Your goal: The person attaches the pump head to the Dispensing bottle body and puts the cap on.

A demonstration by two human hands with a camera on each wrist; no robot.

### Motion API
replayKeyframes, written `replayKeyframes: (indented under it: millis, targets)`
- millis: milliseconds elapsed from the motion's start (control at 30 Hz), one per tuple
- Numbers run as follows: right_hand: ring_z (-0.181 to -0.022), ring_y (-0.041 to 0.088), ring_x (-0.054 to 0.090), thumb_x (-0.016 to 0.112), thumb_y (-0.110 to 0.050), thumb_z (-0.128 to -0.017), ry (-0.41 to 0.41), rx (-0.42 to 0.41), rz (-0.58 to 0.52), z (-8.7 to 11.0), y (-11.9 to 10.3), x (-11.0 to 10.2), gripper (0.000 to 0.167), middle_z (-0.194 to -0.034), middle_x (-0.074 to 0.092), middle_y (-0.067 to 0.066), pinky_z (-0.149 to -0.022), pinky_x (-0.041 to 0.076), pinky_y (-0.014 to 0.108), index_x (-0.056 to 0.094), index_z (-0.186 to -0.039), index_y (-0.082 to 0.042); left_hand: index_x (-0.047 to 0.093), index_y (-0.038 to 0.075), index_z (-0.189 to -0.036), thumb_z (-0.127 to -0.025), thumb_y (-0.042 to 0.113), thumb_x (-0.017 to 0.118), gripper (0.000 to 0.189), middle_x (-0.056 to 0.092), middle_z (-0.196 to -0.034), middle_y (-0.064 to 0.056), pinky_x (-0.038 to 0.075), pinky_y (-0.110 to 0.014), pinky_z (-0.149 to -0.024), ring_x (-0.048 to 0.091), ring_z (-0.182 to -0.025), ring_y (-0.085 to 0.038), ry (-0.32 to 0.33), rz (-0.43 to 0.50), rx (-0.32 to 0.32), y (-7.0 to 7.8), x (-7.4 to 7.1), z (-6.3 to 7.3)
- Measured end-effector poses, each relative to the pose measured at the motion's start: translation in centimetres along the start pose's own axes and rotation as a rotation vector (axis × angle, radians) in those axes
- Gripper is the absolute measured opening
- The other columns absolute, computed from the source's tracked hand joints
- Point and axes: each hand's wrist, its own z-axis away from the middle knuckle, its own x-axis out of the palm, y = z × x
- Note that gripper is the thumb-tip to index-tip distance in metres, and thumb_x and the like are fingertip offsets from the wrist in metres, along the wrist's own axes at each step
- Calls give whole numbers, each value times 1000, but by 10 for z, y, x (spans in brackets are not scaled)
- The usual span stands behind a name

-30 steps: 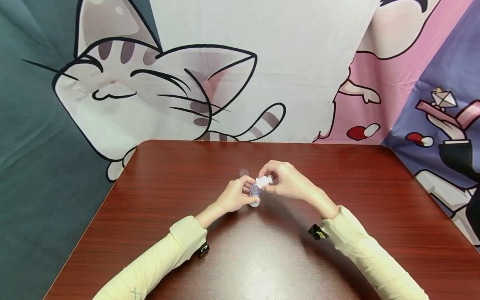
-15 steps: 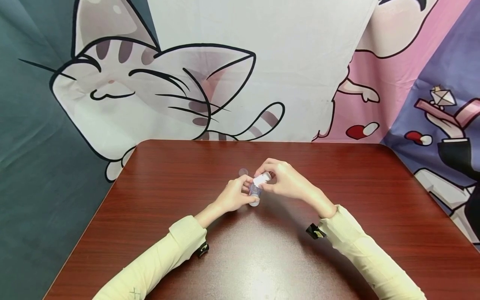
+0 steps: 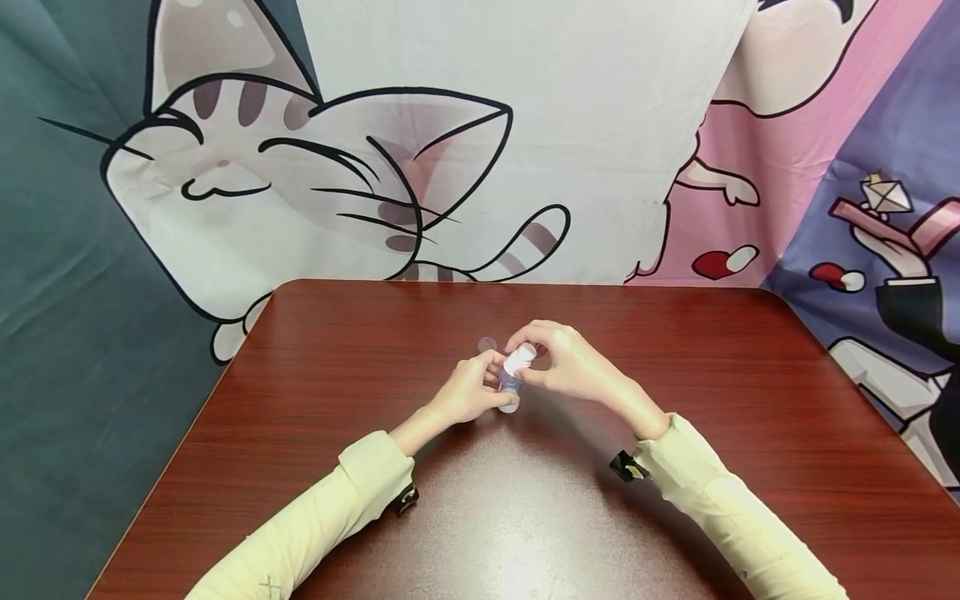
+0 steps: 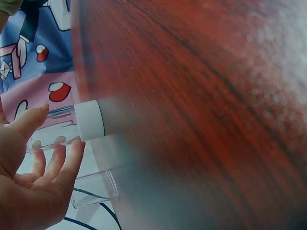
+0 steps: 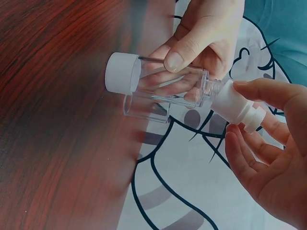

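Note:
My left hand (image 3: 467, 392) grips a small clear bottle with a white base (image 5: 123, 73), standing upright on the table. Its thumb lies on one side and its fingers wrap the other, seen through the clear wall. A threaded neck (image 5: 211, 89) shows at the bottle's top. My right hand (image 3: 568, 360) pinches a white pump top (image 5: 234, 104) between thumb and fingers. The pump top sits right at the neck, slightly tilted from the bottle's line. Just behind the bottle, a clear cylindrical cap (image 5: 144, 108) stands on the table.
The reddish-brown wooden table (image 3: 360, 350) extends on all sides of the hands, with a rounded far edge. Behind it hangs a cartoon-print cloth (image 3: 600, 150). A dark wrist device (image 3: 628, 467) sits at the right sleeve, and another (image 3: 405, 498) at the left.
My right hand has shifted slightly left, bringing the white pump top over the bottle's neck and tipping it closer to upright. The left hand and bottle have stayed put.

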Motion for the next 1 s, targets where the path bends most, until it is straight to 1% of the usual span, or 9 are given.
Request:
replayKeyframes:
  millis: [233, 367, 433, 567, 633, 733, 833, 1000]
  targets:
    - [-89, 10, 59, 79, -8, -76, 12, -20, 44, 0, 0, 1, 27, -99, 68, -3, -72, 54, 24, 68, -100, -10, 57, -5, -111, -76, 4, 78, 42, 70, -98, -18, 59, -26, -73, 70, -91, -27, 11, -30, 2, 2, -1, 1]
    - [-91, 11, 58, 79, -11, -76, 19, -22, 80, 0, 0, 3, 27, -99, 68, -5, -77, 50, 29, 68, -101, -12, 57, -5, -111, -76, 4, 78, 42, 70, -99, -18, 59, -27, -74, 70, -92, -27, 5, -31, 0, 3, -1, 0]
    - [-92, 10, 58, 79, -11, -76, 21, -29, 83, 0, 0, 4, 28, -99, 68, -5, -78, 50, 32, 68, -101, -12, 57, -5, -111, -76, 4, 79, 42, 70, -99, -18, 59, -27, -75, 70, -92, -27, 4, -34, 0, 4, -1, 1]
    - [-91, 9, 60, 78, -9, -75, 21, -39, 48, 0, 0, 5, 30, -100, 68, -4, -77, 54, 36, 67, -102, -11, 57, -5, -111, -76, 5, 79, 42, 70, -100, -18, 59, -27, -75, 70, -92, -27, 4, -48, 7, 4, -2, 1]
    - [-90, 9, 61, 78, -7, -75, 17, -35, 17, 0, 0, 5, 31, -101, 68, -3, -75, 55, 36, 66, -103, -10, 57, -5, -111, -76, 6, 79, 43, 70, -100, -18, 59, -27, -75, 70, -93, -27, 3, -53, 10, 4, -2, 1]
    - [-89, 11, 63, 77, -4, -76, 11, -23, -36, 0, 0, 6, 32, -103, 68, 0, -74, 58, 35, 65, -105, -9, 57, -5, -111, -76, 7, 80, 43, 69, -101, -18, 59, -27, -75, 70, -93, -28, 3, -51, 9, 4, -2, 1]
    - [-88, 13, 65, 76, -1, -76, 2, -8, -87, 0, 0, 7, 33, -105, 68, 2, -75, 59, 37, 65, -107, -7, 57, -5, -111, -76, 7, 80, 43, 69, -100, -18, 59, -27, -75, 70, -93, -27, 6, -49, 7, 3, -2, 1]
    - [-84, 15, 66, 76, -1, -76, 0, 5, -112, 0, 0, 8, 38, -107, 68, 7, -74, 59, 40, 64, -111, -5, 58, -4, -110, -76, 9, 80, 43, 70, -99, -17, 59, -27, -75, 70, -92, -26, 10, -56, 5, 2, -1, 1]
